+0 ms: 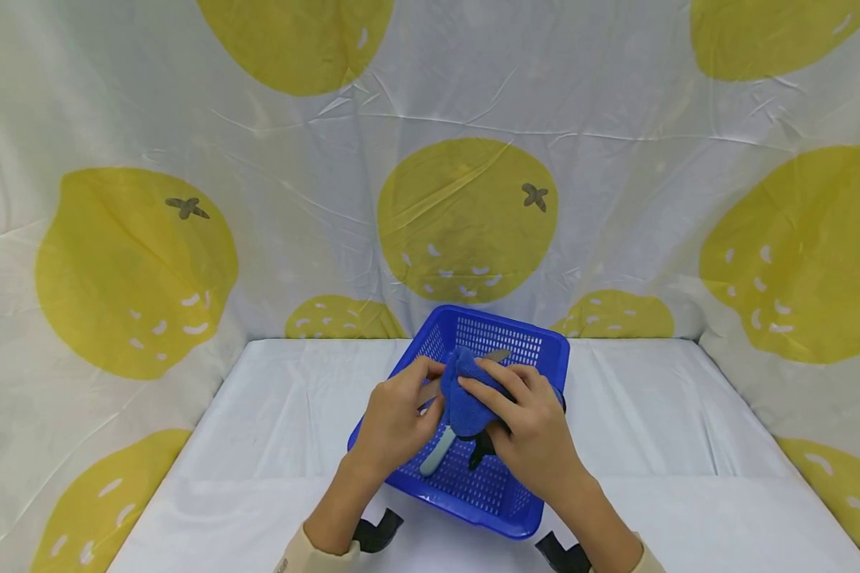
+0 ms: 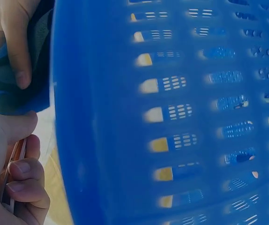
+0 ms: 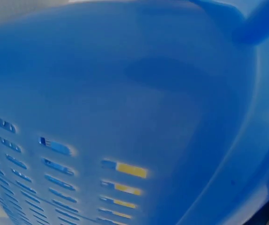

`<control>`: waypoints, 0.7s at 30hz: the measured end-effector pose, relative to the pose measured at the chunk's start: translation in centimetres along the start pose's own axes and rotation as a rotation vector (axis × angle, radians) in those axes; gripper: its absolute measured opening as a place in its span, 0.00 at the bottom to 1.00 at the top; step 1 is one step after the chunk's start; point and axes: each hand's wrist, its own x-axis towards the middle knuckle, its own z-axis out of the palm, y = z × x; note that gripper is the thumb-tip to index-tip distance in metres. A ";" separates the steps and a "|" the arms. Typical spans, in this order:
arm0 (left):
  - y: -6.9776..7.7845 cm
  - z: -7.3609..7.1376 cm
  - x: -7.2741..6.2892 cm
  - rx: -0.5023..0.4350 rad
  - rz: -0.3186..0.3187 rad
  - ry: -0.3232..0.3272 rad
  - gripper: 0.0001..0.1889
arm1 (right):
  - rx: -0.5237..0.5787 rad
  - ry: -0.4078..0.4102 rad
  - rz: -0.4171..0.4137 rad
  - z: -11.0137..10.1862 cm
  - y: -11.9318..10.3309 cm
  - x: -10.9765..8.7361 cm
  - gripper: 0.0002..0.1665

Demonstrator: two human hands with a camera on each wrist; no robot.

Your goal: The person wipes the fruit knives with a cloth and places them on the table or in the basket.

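A blue cloth (image 1: pixel 466 402) is bunched under the fingers of my right hand (image 1: pixel 533 422), above the blue basket. My left hand (image 1: pixel 397 414) is at the cloth's left side, its fingers curled round a thin, flat, shiny piece (image 2: pixel 13 164); the piece's far end is hidden by the cloth. Below the cloth, a light blue handle (image 1: pixel 439 452) lies in the basket. Beside it is a black, pronged thing (image 1: pixel 481 450), partly covered. Past the cloth's upper edge a grey metal tip (image 1: pixel 499 355) shows.
The blue perforated basket (image 1: pixel 430 495) stands at an angle on a white-covered table (image 1: pixel 652 430). Its wall fills most of both wrist views. A white curtain (image 1: pixel 616 207) with yellow lemon prints hangs behind and at both sides.
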 end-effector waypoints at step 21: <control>-0.2 0.2 0.0 -0.040 0.034 -0.010 0.12 | -0.041 0.012 0.075 -0.5 1.2 -0.1 0.35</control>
